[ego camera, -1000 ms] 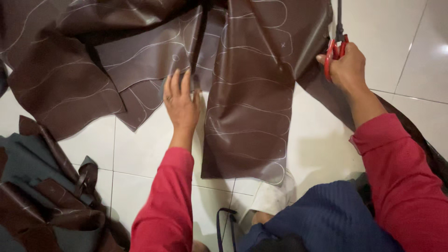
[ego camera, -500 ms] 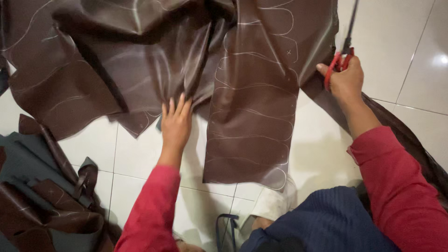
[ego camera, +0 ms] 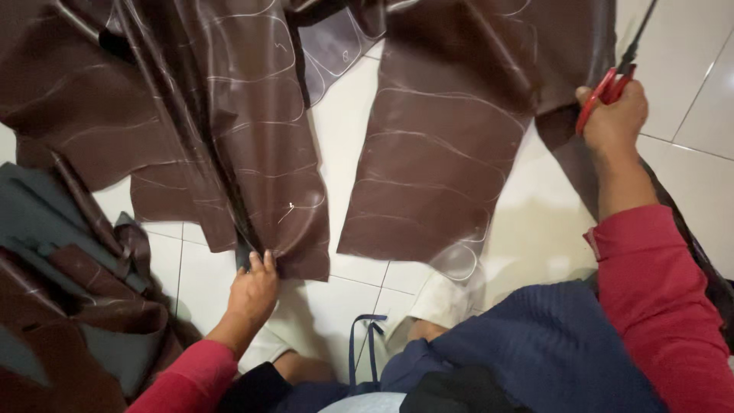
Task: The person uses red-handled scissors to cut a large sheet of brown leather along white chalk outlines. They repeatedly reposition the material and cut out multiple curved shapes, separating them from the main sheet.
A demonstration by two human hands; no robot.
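Brown fabric (ego camera: 252,160) marked with pale chalk lines lies on the white tiled floor (ego camera: 359,99), its lower edge pinched by the left hand (ego camera: 252,294), while a separate brown panel (ego camera: 436,160) lies just beside it across a bare gap. The right hand (ego camera: 615,122) grips red-handled scissors (ego camera: 608,88) at the far edge of that panel, blades apparently closed though partly out of frame. Crumpled brown and grey scraps (ego camera: 61,291) sit at the left.

Red scissors (ego camera: 608,92) are held in the right hand (ego camera: 612,118). Brown cloth (ego camera: 440,153) with thin white wavy lines is seen beside it. White floor tiles (ego camera: 336,306) lie near the left hand (ego camera: 252,294). Both sleeves (ego camera: 650,291) are red.
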